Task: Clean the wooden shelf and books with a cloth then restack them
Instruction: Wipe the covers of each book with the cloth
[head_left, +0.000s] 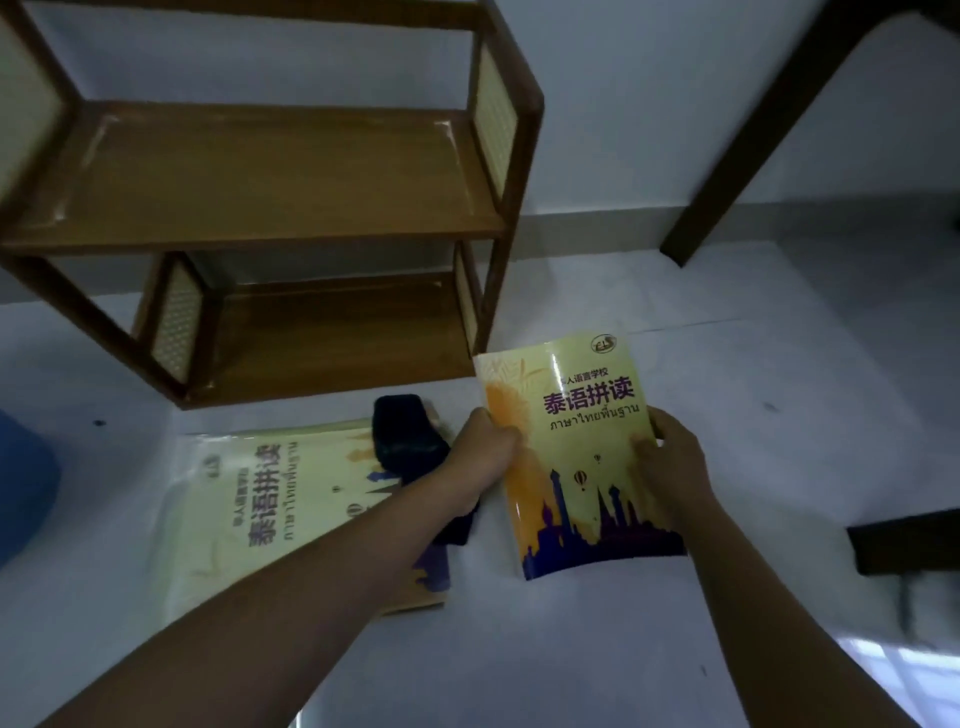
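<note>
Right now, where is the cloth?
In the head view the dark cloth lies on the stacked books' right edge, left of centre, partly under the left hand, before the shelf.
</note>
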